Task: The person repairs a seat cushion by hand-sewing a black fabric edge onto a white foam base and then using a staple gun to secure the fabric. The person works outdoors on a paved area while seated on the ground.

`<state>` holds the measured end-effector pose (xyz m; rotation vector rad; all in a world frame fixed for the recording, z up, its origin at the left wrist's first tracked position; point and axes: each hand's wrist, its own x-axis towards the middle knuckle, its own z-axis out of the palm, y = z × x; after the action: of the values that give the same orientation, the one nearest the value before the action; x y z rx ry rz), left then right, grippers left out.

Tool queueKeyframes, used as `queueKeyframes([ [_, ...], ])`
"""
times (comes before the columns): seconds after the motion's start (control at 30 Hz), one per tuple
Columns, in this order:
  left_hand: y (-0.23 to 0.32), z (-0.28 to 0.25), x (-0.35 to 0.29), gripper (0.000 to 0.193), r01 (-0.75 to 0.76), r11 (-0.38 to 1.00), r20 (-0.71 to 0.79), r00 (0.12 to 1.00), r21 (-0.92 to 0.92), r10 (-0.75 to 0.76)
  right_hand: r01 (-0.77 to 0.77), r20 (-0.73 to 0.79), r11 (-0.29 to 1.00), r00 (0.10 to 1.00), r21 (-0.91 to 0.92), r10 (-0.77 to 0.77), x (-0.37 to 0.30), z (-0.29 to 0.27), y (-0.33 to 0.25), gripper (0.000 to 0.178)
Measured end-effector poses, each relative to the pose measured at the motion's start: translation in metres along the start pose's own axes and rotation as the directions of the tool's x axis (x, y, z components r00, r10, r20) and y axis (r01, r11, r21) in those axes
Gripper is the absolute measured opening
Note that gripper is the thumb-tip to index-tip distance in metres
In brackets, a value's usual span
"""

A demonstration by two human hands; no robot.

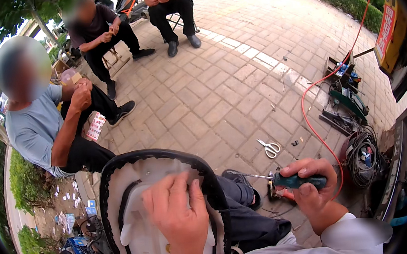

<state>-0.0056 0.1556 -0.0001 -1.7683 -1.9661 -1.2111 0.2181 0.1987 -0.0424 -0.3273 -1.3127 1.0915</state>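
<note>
An upturned vehicle seat rests at my lap, its pale plastic underside facing up and its black cover folded over the rim in a wavy edge. Over that underside is my left hand, fingers bent and drawn in close to the thumb; whatever is under the fingertips is hidden. To the right of the seat, my right hand grips a screwdriver by its dark green handle. Its thin metal shaft points left toward the seat's edge, apart from it.
Scissors lie on the paving ahead. A red hose curves past a toolbox and coiled cable on the right. A seated person is close at left, with two more seated people farther off. Blue-and-black clutter sits lower left.
</note>
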Motion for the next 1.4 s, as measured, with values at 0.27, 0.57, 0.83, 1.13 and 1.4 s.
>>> queueKeyframes([
  [0.27, -0.014, 0.021, -0.007, 0.021, -0.156, 0.988, -0.044, 0.987, -0.003, 0.156, -0.035, -0.006, 0.998, 0.999, -0.047, 0.035, -0.002, -0.004, -0.002, 0.023],
  [0.57, -0.027, 0.024, -0.004, 0.017, -0.268, 0.962, 0.032, 0.963, 0.044, 0.267, -0.122, -0.048, 0.99, 0.992, -0.072, 0.119, 0.006, -0.003, 0.019, 0.019],
  [0.83, -0.05, 0.024, -0.011, 0.017, -0.294, 0.955, 0.15, 0.947, 0.051, 0.284, -0.131, -0.025, 0.991, 0.991, -0.011, 0.131, 0.016, 0.002, 0.034, 0.021],
  [1.13, -0.048, 0.019, -0.016, 0.016, -0.308, 0.951, 0.178, 0.938, 0.035, 0.297, -0.04, 0.21, 0.984, 0.978, 0.172, 0.004, 0.034, 0.005, 0.029, 0.043],
  [1.4, -0.045, 0.02, -0.013, 0.012, -0.322, 0.946, 0.187, 0.932, 0.042, 0.309, 0.23, 0.368, 0.967, 0.913, -0.108, -0.176, 0.044, 0.012, 0.026, 0.048],
])
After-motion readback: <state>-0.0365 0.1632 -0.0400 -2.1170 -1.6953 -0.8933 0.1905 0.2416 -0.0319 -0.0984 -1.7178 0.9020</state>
